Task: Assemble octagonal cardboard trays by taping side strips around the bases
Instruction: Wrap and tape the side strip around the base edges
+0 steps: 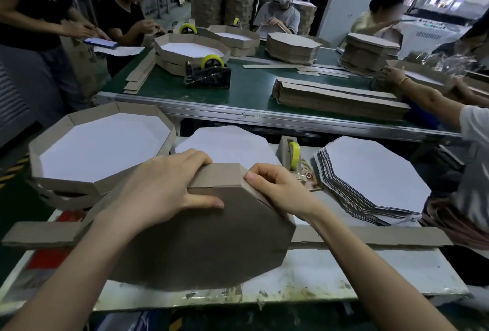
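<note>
A brown octagonal base (211, 240) lies brown side up in front of me, tilted toward me, with a cardboard side strip (225, 173) wrapped along its far edges. My left hand (164, 187) grips the far left corner, fingers over the strip and thumb flat on the base. My right hand (277, 187) pinches the strip at the far right corner. A small dispenser with yellow tape (291, 154) stands just behind my right hand. Finished trays (53, 169) are stacked at my left.
White octagonal bases lie behind (227, 142) and in a stack at the right (375, 179). Long loose strips (370, 236) lie across my white table (344, 275). Beyond, a green belt (251, 87) carries a black tape dispenser (209, 73), strip piles and trays. Other people work around it.
</note>
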Demonstrator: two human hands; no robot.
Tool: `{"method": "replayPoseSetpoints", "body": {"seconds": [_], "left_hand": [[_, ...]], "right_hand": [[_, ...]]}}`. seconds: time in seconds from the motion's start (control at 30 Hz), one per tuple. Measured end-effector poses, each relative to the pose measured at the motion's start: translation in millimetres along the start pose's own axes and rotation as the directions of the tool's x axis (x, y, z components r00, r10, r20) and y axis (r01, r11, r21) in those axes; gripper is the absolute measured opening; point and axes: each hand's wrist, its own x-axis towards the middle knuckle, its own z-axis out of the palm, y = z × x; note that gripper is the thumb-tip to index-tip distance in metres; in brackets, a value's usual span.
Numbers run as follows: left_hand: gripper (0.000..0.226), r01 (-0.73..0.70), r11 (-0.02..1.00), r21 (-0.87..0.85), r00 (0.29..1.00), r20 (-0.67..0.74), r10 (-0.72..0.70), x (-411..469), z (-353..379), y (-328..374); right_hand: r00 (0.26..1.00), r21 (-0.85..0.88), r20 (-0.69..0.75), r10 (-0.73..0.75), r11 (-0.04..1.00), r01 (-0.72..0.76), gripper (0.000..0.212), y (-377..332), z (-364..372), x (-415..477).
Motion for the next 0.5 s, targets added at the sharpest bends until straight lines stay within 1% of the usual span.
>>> {"method": "replayPoseSetpoints", "body": {"seconds": [0.1,0.2,0.23,0.3,0.33,0.37,0.4,0.43,0.47,0.5], "left_hand": [[0.078,-0.011,1.000,-0.003,0.997,0.079,0.012,5.4,-0.1,0.7],[0.076,-0.024,1.000,-0.006,0.995,0.102,0.024,10.9,0.3,6.9],[0.076,-0.033,0.999,-0.006,0.994,0.104,0.033,13.2,0.7,10.5],[0.076,-0.046,0.999,-0.006,0.994,0.104,0.046,17.3,2.1,17.1],[0.076,-0.046,0.999,-0.005,0.994,0.101,0.046,18.9,2.9,19.3],[0.077,-0.042,0.999,-0.006,0.994,0.097,0.042,19.8,3.4,20.2],[0.078,-0.035,0.999,-0.008,0.995,0.089,0.035,20.0,3.6,20.0],[0.079,-0.027,1.000,-0.014,0.997,0.079,0.028,20.0,3.6,18.7],[0.079,-0.019,1.000,-0.020,0.997,0.069,0.021,19.8,3.5,17.1],[0.080,-0.011,1.000,-0.027,0.998,0.063,0.013,19.7,3.3,15.4]], "right_hand": [[1.000,0.014,-0.014,0.002,1.000,-0.002,0.025,5.5,0.1,-1.0],[1.000,-0.015,-0.006,0.018,1.000,-0.018,0.026,9.2,-9.9,0.8],[0.998,-0.030,-0.048,0.029,0.999,-0.031,0.025,12.5,-16.1,4.6],[0.971,-0.008,-0.224,0.086,0.996,-0.090,0.020,26.2,-33.0,18.5],[0.931,0.026,-0.332,0.154,0.988,-0.154,0.017,37.0,-43.5,27.4],[0.869,0.071,-0.427,0.251,0.967,-0.244,0.016,50.3,-54.9,36.5],[0.792,0.114,-0.496,0.356,0.931,-0.347,0.017,64.8,-67.0,44.5],[0.718,0.141,-0.530,0.451,0.882,-0.450,0.019,80.4,-78.7,50.0],[0.658,0.150,-0.538,0.527,0.828,-0.540,0.022,96.1,-88.9,53.4],[0.616,0.153,-0.529,0.583,0.780,-0.607,0.024,110.0,-97.1,55.4]]}}
